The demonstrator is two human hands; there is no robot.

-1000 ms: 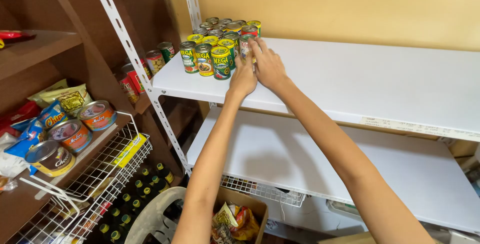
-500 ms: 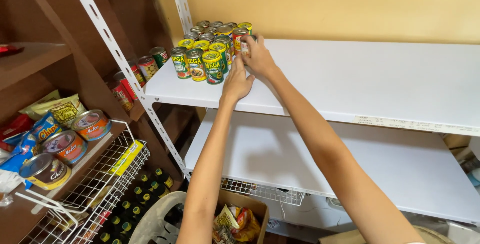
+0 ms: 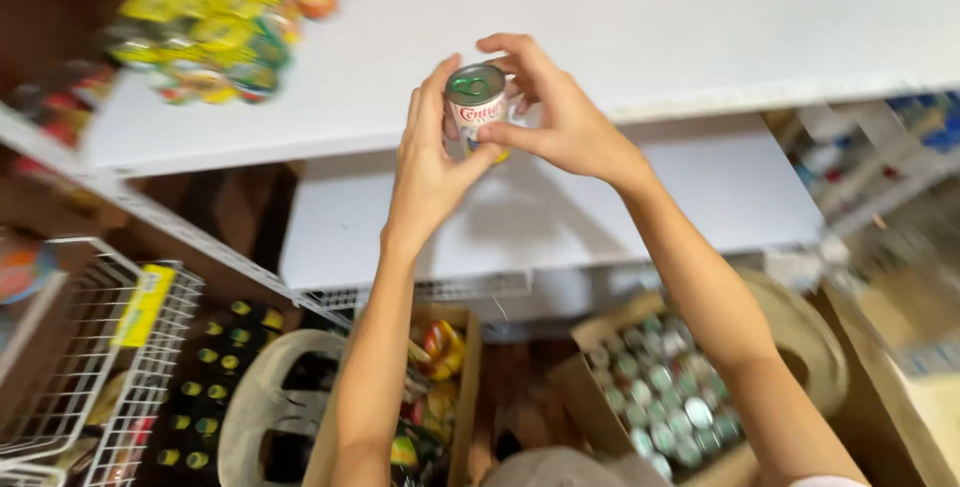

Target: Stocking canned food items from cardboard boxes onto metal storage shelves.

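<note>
Hands meet over the front edge of a white upper shelf (image 3: 700, 37) in the head view; both close around one small can (image 3: 476, 105) with a silver ring-pull lid and a red and white label; the left hand (image 3: 432, 162) cups it from the left and below, the right hand (image 3: 555, 112) pinches it from the right, fingers curled over the far side; the can stands nearly upright, held just above the shelf edge; blurred stacked cans (image 3: 215, 32) sit far left on the same shelf; a white lower shelf (image 3: 700, 187) lies beneath; a cardboard box of cans (image 3: 660, 397) rests near right on the floor; a wire basket (image 3: 90, 367) hangs near left.
</note>
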